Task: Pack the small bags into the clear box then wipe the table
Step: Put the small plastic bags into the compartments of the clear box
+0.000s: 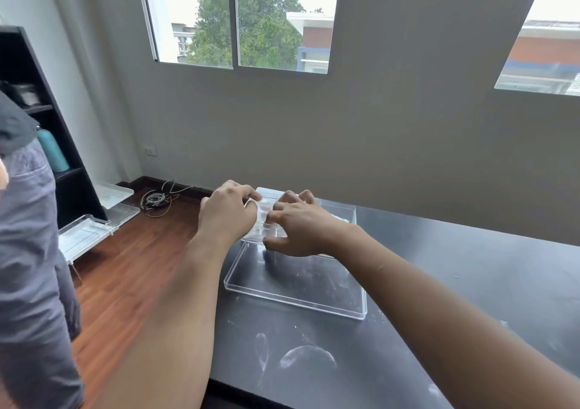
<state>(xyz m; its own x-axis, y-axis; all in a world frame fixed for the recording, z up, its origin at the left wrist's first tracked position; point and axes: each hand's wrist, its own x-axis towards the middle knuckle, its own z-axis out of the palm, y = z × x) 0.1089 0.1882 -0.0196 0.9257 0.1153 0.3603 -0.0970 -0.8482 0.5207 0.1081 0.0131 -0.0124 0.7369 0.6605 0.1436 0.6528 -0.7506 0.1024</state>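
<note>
Smudged dark table (439, 283). Clear box (295, 286) near its left edge, long axis left-right, open and see-through. Beyond it, left hand (227, 212) and right hand (301, 226) pinch clear small bags (265, 207), blurry, above box's far side.

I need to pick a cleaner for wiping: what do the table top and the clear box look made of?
Table top: dark, smooth, matte, perhaps laminate; pale smears and smudges show plainly on it. Clear box: rigid transparent plastic, probably acrylic, with sharp glossy edges and the table visible through it.
</note>
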